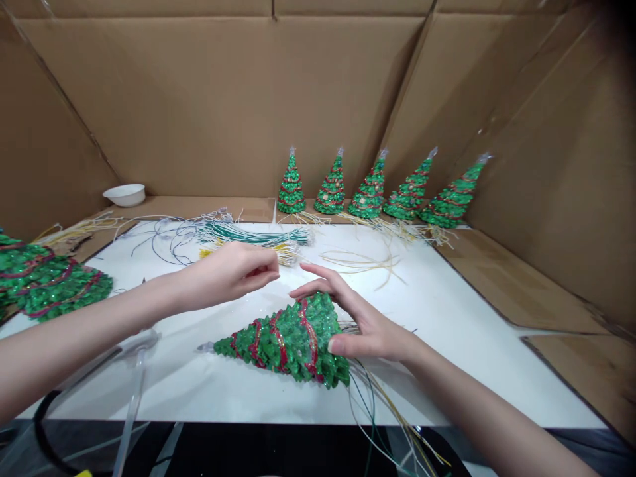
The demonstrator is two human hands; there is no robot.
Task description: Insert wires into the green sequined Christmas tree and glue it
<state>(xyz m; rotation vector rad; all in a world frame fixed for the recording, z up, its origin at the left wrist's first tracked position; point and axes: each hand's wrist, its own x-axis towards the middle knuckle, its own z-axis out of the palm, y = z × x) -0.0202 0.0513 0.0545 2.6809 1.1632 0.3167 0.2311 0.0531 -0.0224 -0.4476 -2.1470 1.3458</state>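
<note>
A green artificial Christmas tree point(293, 341) with red garlands lies on its side on the white table, its clear tip pointing left. My right hand point(365, 324) grips it near the base, thumb against the near side and fingers across the far side, the index finger stretched past it. Loose wires point(380, 391) trail from the base over the table's front edge. Above and behind the tree hovers my left hand point(243, 268), its fingers curled in a pinch; whatever they hold, if anything, is hidden. Just behind that hand lies a bundle of green wires point(248, 233) beside yellow-ended ones point(285, 253).
Several decorated trees point(368, 192) stand in a row at the back, wires spread before them. More trees point(59, 285) lie at the left. A white bowl point(125, 195) sits back left. A clear tube-like tool point(134, 391) stands front left. Cardboard walls point(213, 99) enclose the table point(477, 371).
</note>
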